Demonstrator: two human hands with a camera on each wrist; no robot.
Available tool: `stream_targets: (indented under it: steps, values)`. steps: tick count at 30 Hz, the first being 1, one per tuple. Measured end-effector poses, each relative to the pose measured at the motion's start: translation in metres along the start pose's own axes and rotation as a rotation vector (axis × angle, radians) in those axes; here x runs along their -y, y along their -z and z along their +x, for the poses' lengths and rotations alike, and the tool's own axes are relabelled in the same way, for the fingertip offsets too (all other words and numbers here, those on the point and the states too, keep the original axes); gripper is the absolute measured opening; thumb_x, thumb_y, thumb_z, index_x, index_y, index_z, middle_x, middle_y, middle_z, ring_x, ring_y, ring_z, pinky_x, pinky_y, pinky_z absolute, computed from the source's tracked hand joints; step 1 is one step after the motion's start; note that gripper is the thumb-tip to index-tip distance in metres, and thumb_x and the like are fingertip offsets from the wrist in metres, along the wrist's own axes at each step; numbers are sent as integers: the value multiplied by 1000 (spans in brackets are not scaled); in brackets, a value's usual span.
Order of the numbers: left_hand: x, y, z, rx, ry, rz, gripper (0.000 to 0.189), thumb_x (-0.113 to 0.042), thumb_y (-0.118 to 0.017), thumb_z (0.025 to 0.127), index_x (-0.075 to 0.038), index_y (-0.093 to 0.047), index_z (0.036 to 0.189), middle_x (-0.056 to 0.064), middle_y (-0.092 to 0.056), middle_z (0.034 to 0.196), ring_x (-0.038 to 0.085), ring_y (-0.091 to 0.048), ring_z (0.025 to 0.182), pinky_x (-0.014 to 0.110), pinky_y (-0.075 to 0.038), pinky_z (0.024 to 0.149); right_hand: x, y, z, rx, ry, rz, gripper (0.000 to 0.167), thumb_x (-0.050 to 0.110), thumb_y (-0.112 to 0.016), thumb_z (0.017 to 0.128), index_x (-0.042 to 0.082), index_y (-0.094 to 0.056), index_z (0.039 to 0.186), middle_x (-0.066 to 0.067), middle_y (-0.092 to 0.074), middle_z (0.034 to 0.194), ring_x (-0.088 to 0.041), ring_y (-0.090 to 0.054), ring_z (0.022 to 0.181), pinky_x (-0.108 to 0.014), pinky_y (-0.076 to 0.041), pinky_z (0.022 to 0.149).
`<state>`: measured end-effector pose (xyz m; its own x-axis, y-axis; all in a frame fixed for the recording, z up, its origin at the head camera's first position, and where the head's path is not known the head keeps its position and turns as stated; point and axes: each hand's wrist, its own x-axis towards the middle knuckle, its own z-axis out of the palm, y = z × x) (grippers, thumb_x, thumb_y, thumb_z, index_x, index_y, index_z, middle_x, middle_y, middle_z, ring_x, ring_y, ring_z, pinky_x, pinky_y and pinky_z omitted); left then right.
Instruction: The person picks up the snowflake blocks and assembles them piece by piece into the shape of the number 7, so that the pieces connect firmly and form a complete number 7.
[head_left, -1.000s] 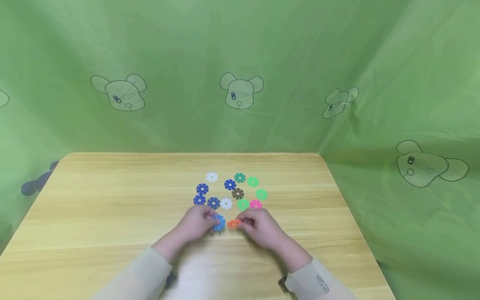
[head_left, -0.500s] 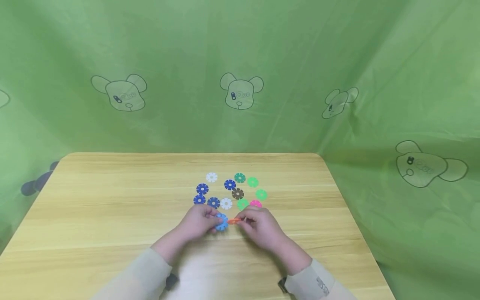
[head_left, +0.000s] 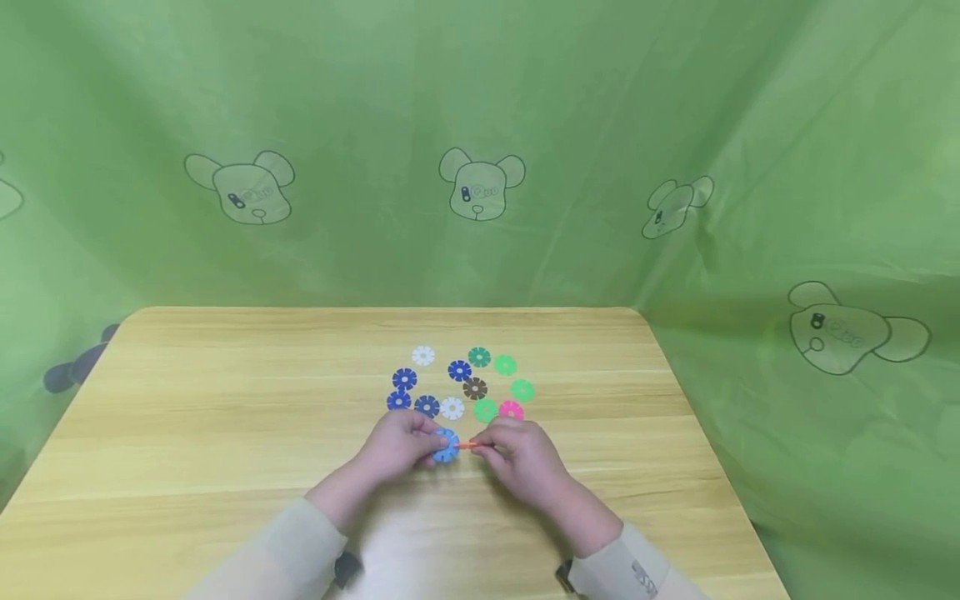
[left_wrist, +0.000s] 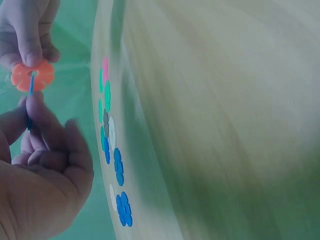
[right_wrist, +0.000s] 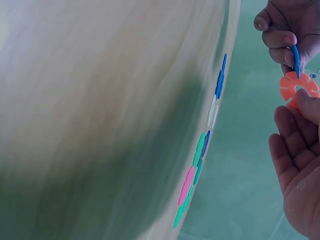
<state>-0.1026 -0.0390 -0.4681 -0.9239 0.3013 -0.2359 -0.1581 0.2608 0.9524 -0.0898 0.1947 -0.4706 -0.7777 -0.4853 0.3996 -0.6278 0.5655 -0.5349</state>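
Note:
Between thumb and fingers my left hand (head_left: 397, 446) pinches a light blue notched plastic disc (head_left: 447, 446), its flat face towards the head camera. My right hand (head_left: 525, 457) pinches an orange notched disc (right_wrist: 287, 89), seen edge-on from the head. The two discs meet at right angles; in the left wrist view the thin edge of the blue disc overlaps the orange disc (left_wrist: 46, 75) at a notch. How deep they sit in each other I cannot tell. Both hands are above the table, just in front of the loose discs.
Loose notched discs lie flat on the wooden table (head_left: 225, 433): dark blue (head_left: 405, 379), white (head_left: 423, 356), brown (head_left: 475, 388), green (head_left: 522, 390) and pink (head_left: 512, 410). A green curtain (head_left: 360, 250) with printed bear heads hangs behind the table and along its sides.
The blue disc has moved slightly right towards the orange one. The orange disc has been turned from a tilt to edge-on, and the gap between them has closed.

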Motion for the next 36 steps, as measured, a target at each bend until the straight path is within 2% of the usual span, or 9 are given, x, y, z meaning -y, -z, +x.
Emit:
stream_targets:
  steps: [6,15,21,27,30,34,36]
  values:
    - [-2,-5,-2,-33,-19,-13,8,-6,-76,94,2,-74,95,4,-71,76,19,-61,64,20,-48,54,0,-1,0,-55,85,14,12,1,-85,85,8,-78,92,3,-73,84,-9,-67,76,-23,-61,72]
    - [-2,-6,-3,-33,2,-50,7,-4,-76,94,2,-75,92,3,-68,72,15,-61,66,24,-52,61,-2,-3,0,-86,109,55,13,-3,-83,84,7,-78,91,1,-74,85,-11,-70,76,-21,-60,73]
    - [-1,-4,-5,-31,-23,-41,8,-6,-77,94,2,-76,95,4,-70,74,21,-65,69,28,-56,63,-1,-4,0,-81,102,66,14,-4,-83,85,7,-78,92,1,-74,85,-11,-69,76,-21,-61,73]
    - [-3,-3,-9,-70,-109,22,22,-8,-76,96,2,-73,116,2,-71,79,25,-66,69,25,-54,57,1,-4,4,-85,83,45,13,-1,-84,85,7,-78,93,3,-74,85,-10,-69,77,-23,-61,73]
    - [-5,-5,-12,-110,-176,90,22,-10,-77,96,-4,-76,117,3,-74,90,23,-66,71,24,-55,57,2,-4,4,-92,78,33,12,0,-85,85,7,-78,92,3,-74,84,-10,-69,76,-23,-61,72]
    - [-7,-10,-16,-151,-281,220,14,-12,-81,93,-12,-81,107,4,-77,109,22,-70,91,33,-62,80,2,-5,4,-106,76,31,12,1,-86,84,7,-78,91,2,-74,85,-10,-70,77,-24,-61,74]
    - [-8,-13,-16,-163,-331,299,14,-13,-83,91,-13,-82,105,4,-77,115,23,-70,102,41,-60,94,3,-6,5,-107,70,37,12,1,-86,84,6,-79,92,2,-75,85,-10,-70,78,-24,-61,74]
